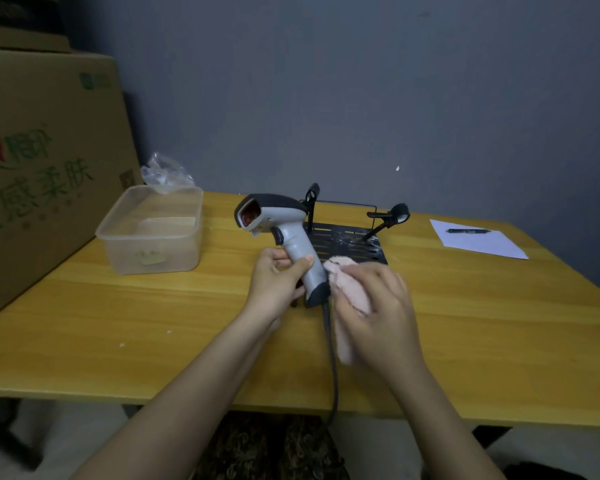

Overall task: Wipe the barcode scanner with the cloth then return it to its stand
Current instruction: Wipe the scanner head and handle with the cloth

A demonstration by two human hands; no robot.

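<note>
Green Chinese characters "感柔肤" on the cardboard box point(45, 161).

The left hand point(277, 282) gripped the barcode scanner's point(280, 233) handle above the table point(153, 323). The right hand point(378, 306) pressed a pink cloth point(347, 289) against its base.

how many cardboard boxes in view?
2. One large printed cardboard box stands at the table's left edge; a second box sits on top of it, cropped. More may be hidden off-frame.

fluffy cloth point(347, 289), smooth plastic scanner point(291, 237)
</note>
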